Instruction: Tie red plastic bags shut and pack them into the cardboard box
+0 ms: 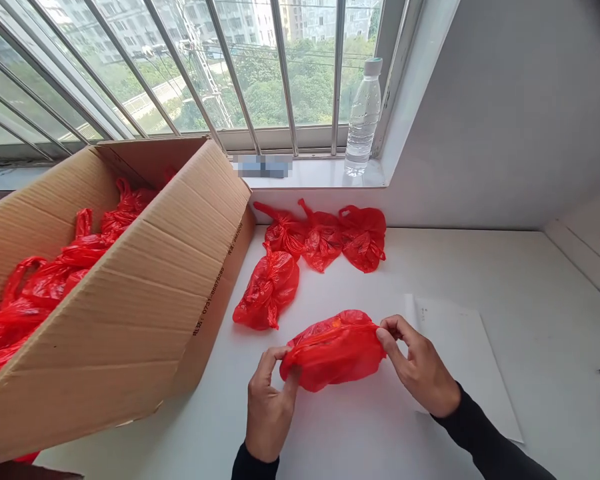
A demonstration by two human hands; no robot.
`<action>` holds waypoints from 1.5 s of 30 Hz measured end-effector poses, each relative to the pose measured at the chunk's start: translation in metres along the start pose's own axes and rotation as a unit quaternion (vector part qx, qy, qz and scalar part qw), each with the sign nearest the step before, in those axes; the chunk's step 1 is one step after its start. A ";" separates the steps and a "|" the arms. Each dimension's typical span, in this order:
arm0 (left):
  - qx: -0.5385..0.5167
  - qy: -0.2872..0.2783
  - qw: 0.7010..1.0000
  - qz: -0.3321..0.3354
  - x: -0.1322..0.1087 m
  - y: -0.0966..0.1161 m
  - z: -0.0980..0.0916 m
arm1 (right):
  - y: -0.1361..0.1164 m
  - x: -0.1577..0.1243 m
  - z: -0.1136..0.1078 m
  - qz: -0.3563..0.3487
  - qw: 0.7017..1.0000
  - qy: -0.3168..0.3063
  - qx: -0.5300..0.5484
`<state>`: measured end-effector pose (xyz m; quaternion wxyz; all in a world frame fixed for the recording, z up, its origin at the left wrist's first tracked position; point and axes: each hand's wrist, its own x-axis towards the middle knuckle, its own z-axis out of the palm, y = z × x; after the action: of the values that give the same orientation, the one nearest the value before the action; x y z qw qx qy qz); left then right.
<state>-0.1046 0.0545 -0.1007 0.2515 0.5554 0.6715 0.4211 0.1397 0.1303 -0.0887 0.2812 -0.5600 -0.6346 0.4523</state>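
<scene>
Both grips are closed on the same thing. The left hand (267,407) pinches the left end of a red bag (335,350) between thumb and fingers. The right hand (420,367) pinches the right end near its top edge, fingers curled tight with no gap to be seen. The bag is stretched between them, low over the white bench (480,267) near its front edge; whether its underside rests on the bench I cannot tell. It is thin, glossy red plastic, puffed and wrinkled, with a taut fold running along its upper edge from one grip to the other. A faint orange patch shows through near the top. Both arms wear dark sleeves.

Just right of the bag, partly under the right hand, a white sheet (460,353) lies flat on the bench. Beyond the bag lie four tied bags (267,290): one nearer, just beside the box, and three in a row against the wall below the sill (310,175). On the left a big cardboard box (130,293) stands tilted, its open top towards the window, with more red bags (55,277) heaped inside. A clear plastic bottle (363,117) with a pale cap stands upright on the sill, at the right corner of the barred window (260,67).
</scene>
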 end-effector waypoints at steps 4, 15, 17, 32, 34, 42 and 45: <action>-0.082 0.011 0.991 -0.101 -0.003 0.015 -0.004 | -0.005 -0.007 0.001 0.005 0.999 -0.009 0.031; -0.024 0.086 0.996 -0.029 -0.007 0.032 -0.018 | -0.031 -0.034 -0.008 0.017 0.999 -0.019 0.046; 0.026 0.082 0.996 0.005 -0.010 0.038 -0.019 | -0.032 -0.037 -0.010 0.002 0.999 -0.037 0.006; -0.060 0.017 0.998 0.004 -0.018 0.037 -0.026 | -0.083 -0.031 -0.005 -0.353 0.866 0.013 -0.355; -0.076 0.015 0.997 0.004 -0.020 0.039 -0.029 | -0.079 -0.021 -0.001 -0.320 0.862 -0.031 -0.392; -0.030 0.056 0.997 0.052 -0.024 0.046 -0.031 | -0.064 -0.017 0.003 -0.324 0.836 -0.128 -0.424; -0.032 0.057 0.996 0.058 -0.026 0.047 -0.035 | -0.065 -0.014 0.002 -0.325 0.848 -0.104 -0.406</action>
<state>-0.1011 0.0205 -0.0456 0.2058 0.5603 0.6378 0.4867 0.1115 0.1191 -0.0300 0.0921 -0.3361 -0.9327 0.0926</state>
